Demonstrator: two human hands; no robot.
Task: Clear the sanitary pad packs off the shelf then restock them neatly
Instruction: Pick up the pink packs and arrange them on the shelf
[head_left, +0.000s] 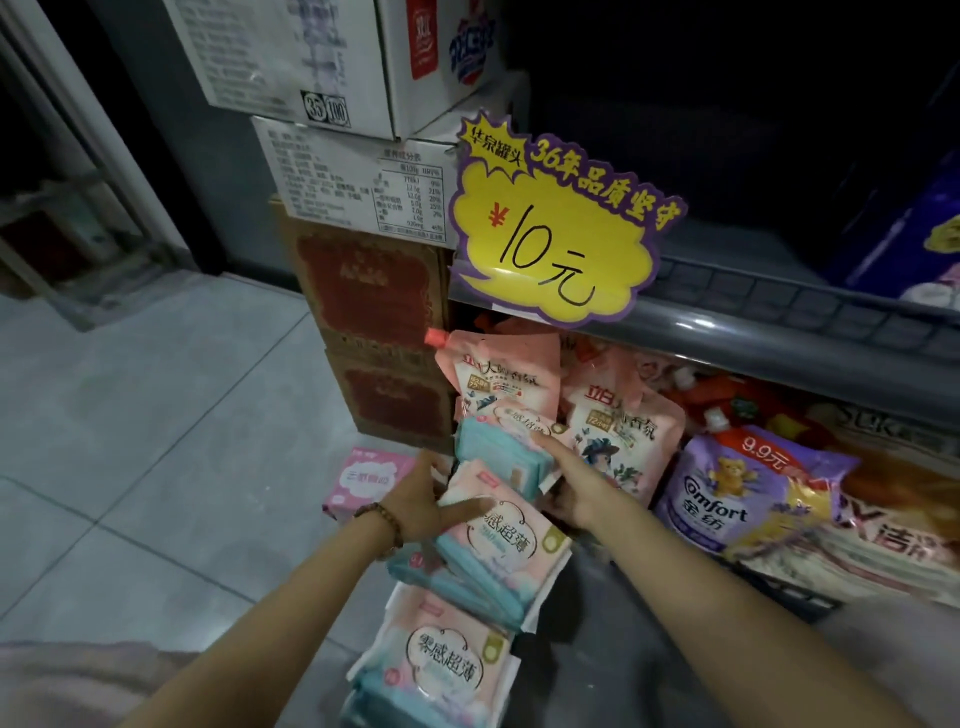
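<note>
Head view: the only camera looked down at the lowest level of a dim shop shelf.
Pad packs: pink-and-teal soft plastic sanitary pad packs (498, 525) leaned on one another in a row running from 6 o'clock of the picture up to its centre, at the left end of the low shelf. Whether they rested on the shelf base or on the floor could not be told.
Left hand: the left hand (421, 499), with a brown bead bracelet (387, 525) at the wrist, lay against the row's 9 o'clock side, fingers straight and thumb laid across a pink face. It pressed rather than clasped.
Right hand: the right hand (576, 488) met the row from 3 o'clock, one straight digit on a teal pack (493, 457). Its other fingers were hidden beneath, so its grip could not be told.
Loose pack: a pink square pad pack (363, 480) lay apart on the grey tiled floor (156, 441), at 9 o'clock of the left hand.
Neighbours: pink spouted detergent pouches (623, 431) touched the row at 1 o'clock. A purple softener pouch (727, 499) sat further toward 3 o'clock. A yellow cloud-shaped price card (556, 234) hung at 12 o'clock on the grey shelf rail (779, 332).
Step in hand: probably gathering or squaring a handful between both palms.
Doing it well: squeeze evenly from both sides, with the palms low so the slippery middle packs do not bulge out, and stay clear of the pouches behind.
</note>
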